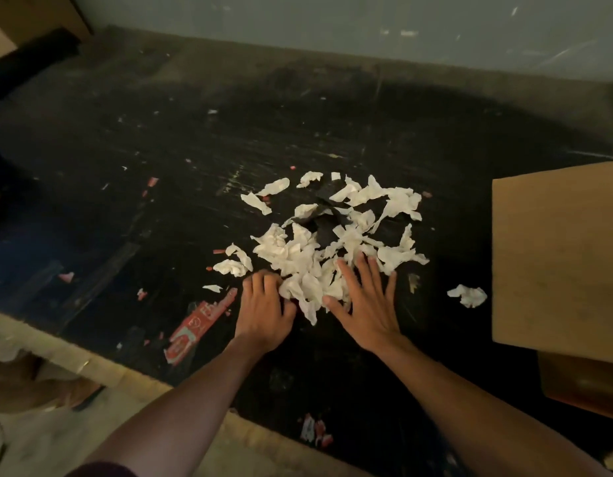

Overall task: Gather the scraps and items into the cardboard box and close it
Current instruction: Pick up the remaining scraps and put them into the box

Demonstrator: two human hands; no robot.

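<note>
A heap of torn white paper scraps [308, 256], with a few black pieces mixed in, lies on the dark table [160, 149]. My left hand [263, 311] rests at the heap's near left edge with its fingers curled into the scraps. My right hand [367, 301] lies flat on the heap's near right side, fingers spread. One loose white scrap [467, 295] sits apart to the right. A red and white wrapper [198, 325] lies left of my left hand. The cardboard box [559, 256] stands at the right edge, a flap facing me.
Small red and white bits [315, 430] lie near the table's front edge, and more red crumbs [67, 277] dot the left side. A grey wall [332, 22] runs along the back. Another cardboard piece [36, 12] sits at the far left corner.
</note>
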